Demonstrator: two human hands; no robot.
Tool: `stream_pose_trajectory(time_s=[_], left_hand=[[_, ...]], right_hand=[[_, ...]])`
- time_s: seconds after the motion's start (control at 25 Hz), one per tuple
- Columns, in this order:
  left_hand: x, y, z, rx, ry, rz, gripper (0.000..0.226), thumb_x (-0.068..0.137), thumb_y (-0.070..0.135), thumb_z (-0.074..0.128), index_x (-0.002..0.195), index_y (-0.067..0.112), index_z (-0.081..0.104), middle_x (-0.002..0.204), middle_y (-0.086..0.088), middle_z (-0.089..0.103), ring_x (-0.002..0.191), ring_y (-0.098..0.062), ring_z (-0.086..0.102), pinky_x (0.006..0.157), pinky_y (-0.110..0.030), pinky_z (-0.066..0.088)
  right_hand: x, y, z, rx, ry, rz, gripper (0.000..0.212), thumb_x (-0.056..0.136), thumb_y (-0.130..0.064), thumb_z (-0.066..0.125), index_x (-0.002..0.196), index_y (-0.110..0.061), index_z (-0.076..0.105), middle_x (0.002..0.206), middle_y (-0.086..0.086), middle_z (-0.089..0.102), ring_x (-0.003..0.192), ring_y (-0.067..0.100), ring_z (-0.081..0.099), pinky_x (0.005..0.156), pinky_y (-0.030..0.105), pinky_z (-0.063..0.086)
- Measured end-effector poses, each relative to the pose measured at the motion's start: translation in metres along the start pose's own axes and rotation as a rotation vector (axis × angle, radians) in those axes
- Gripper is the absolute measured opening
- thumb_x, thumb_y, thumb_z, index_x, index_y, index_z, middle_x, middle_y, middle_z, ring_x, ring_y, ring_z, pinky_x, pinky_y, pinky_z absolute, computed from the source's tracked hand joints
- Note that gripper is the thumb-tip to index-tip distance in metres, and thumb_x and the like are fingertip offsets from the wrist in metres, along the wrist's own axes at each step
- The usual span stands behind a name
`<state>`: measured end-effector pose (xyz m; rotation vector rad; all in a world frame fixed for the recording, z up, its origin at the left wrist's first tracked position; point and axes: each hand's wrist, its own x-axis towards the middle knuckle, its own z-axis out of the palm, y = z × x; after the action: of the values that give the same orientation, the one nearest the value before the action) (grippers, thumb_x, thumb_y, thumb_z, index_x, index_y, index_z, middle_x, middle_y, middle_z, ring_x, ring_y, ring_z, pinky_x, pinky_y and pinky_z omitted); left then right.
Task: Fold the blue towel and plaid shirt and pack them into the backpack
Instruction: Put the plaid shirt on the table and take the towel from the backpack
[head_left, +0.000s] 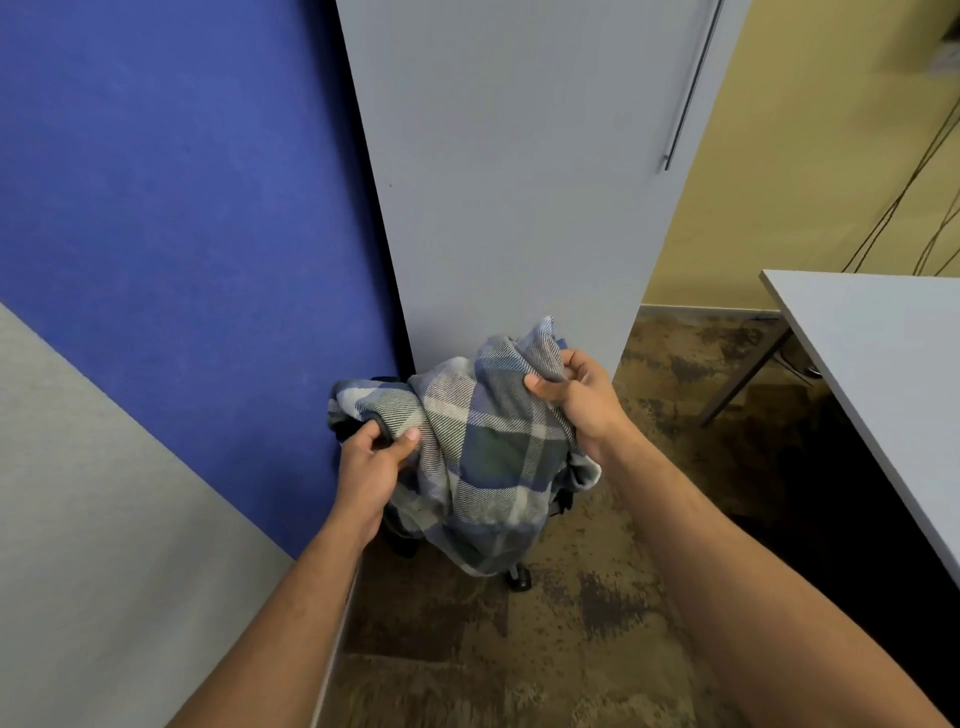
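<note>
Currently a person stands over the floor (597, 623) of patterned brown carpet, both bare arms reaching forward and down, holding a plaid shirt (483, 447) bunched in the air just in front of a grey cabinet panel (519, 182). The left hand (371, 467) has its fingers (363, 436) curled round the shirt's left edge together with something dark, perhaps a strap, though that cannot be told for sure. The right hand (576, 395) pinches a raised fold at the shirt's upper right between thumb and curled fingers. The shirt looks soft, light and floppy; it sags between the two grips and will not keep a shape unaided, so holding it by seams or corners seems wisest. Beneath the hanging cloth a dark object (519, 577) shows, possibly the backpack, but it is mostly hidden. No blue towel is visible. A blue wall panel (182, 208) stands to the left, with a grey surface (104, 519) at lower left. A white counter (883, 353) juts in from the right, and the cabinet close behind leaves little room to spread the shirt.
</note>
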<state>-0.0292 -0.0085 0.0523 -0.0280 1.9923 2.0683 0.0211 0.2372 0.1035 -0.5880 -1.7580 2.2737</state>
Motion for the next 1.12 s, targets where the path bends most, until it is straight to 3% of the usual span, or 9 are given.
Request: stream_pose_trajectory(time_s=[0.12, 0.44, 0.68, 0.88, 1.12], left_hand=[[-0.004, 0.023, 0.009, -0.006, -0.047, 0.096, 0.021, 0.09, 0.014, 0.067, 0.11, 0.019, 0.069, 0.108, -0.001, 0.073, 0.104, -0.019, 0.068, 0.095, -0.043, 0.053], [-0.006, 0.093, 0.077, -0.058, -0.225, 0.326, 0.018, 0.089, 0.005, 0.066, 0.1, 0.019, 0.07, 0.102, -0.002, 0.075, 0.1, -0.019, 0.069, 0.091, -0.037, 0.054], [-0.014, 0.105, 0.152, -0.031, -0.374, 0.375, 0.017, 0.09, 0.005, 0.066, 0.101, 0.018, 0.069, 0.1, 0.001, 0.075, 0.1, -0.016, 0.07, 0.086, -0.03, 0.053], [-0.033, 0.106, 0.236, -0.013, -0.507, 0.375, 0.016, 0.091, 0.006, 0.065, 0.101, 0.018, 0.068, 0.1, 0.001, 0.075, 0.099, -0.015, 0.07, 0.085, -0.028, 0.054], [-0.06, 0.091, 0.343, 0.001, -0.633, 0.326, 0.017, 0.092, 0.006, 0.064, 0.101, 0.019, 0.068, 0.103, -0.002, 0.075, 0.1, -0.019, 0.07, 0.091, -0.04, 0.055]], right_hand=[[-0.01, -0.028, -0.012, 0.079, 0.041, -0.077, 0.024, 0.083, 0.009, 0.068, 0.096, -0.009, 0.058, 0.089, 0.009, 0.07, 0.082, 0.027, 0.069, 0.076, 0.041, 0.06], [-0.049, -0.086, -0.059, 0.222, 0.172, -0.249, 0.028, 0.083, 0.007, 0.068, 0.107, -0.004, 0.057, 0.088, 0.006, 0.072, 0.08, 0.022, 0.071, 0.068, 0.032, 0.058], [-0.081, -0.107, -0.124, 0.252, 0.344, -0.353, 0.033, 0.082, 0.007, 0.069, 0.112, 0.0, 0.056, 0.096, 0.012, 0.071, 0.086, 0.026, 0.071, 0.072, 0.033, 0.057], [-0.114, -0.118, -0.193, 0.275, 0.493, -0.408, 0.022, 0.084, 0.008, 0.067, 0.101, -0.005, 0.061, 0.086, 0.007, 0.073, 0.081, 0.021, 0.072, 0.067, 0.03, 0.057], [-0.151, -0.127, -0.287, 0.287, 0.637, -0.432, 0.024, 0.084, 0.004, 0.07, 0.104, -0.005, 0.062, 0.094, 0.008, 0.073, 0.088, 0.024, 0.072, 0.073, 0.033, 0.057]])
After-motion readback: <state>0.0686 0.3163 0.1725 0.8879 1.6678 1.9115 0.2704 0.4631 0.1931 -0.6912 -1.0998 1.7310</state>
